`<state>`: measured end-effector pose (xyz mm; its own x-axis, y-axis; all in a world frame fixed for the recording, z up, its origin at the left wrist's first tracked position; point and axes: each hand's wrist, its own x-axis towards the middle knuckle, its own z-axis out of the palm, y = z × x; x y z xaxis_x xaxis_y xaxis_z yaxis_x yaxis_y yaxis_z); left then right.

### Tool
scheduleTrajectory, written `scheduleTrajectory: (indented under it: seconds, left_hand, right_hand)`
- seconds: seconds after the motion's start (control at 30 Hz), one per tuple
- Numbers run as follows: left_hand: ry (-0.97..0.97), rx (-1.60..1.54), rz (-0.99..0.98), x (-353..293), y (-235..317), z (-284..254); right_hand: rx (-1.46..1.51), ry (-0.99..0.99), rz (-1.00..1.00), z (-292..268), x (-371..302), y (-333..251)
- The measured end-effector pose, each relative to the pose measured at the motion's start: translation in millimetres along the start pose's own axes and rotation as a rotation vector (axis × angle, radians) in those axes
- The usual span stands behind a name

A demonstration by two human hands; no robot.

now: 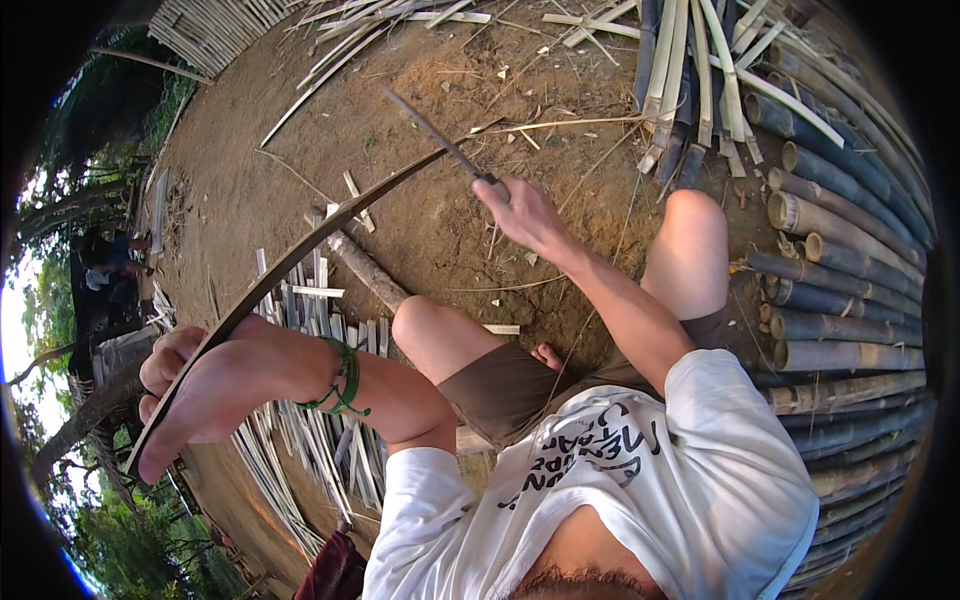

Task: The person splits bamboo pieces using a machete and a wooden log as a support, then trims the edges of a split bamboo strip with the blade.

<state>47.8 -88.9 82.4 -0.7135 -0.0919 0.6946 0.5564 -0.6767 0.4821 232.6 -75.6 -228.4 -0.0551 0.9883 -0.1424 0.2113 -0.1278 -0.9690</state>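
Observation:
My left hand (pixel 215 385), wearing a green cord bracelet (pixel 345 380) at its wrist, is closed around the near end of a long, dark-edged bamboo strip (pixel 345 212). The strip slants up and away to the right, its far end over the dirt. Gripped by its handle in my right hand (pixel 525 217) is a long-bladed knife (pixel 430 127), the blade angled up and to the left. In view the blade crosses the strip close to its far end; whether they touch I cannot tell.
Bamboo poles (pixel 830 355) are stacked along the right. Pale split strips (pixel 690 70) lie at the far right, with another pile (pixel 320 440) beneath my left arm. A short log (pixel 365 265) rests on the dirt before my knee. A person (pixel 110 265) is far off left.

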Motion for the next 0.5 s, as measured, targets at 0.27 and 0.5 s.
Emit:
scheduleTrajectory:
  seconds: [0.27,0.5]
  left_hand:
    - [0.012,0.005,-0.121,30.2,-37.8,6.4]
    - [-0.037,0.020,-0.030,30.0,-40.4,7.2]
  right_hand:
    - [-0.042,0.107,0.372,-5.2,67.4,107.5]
    - [0.053,0.085,0.103,9.3,53.1,112.7]
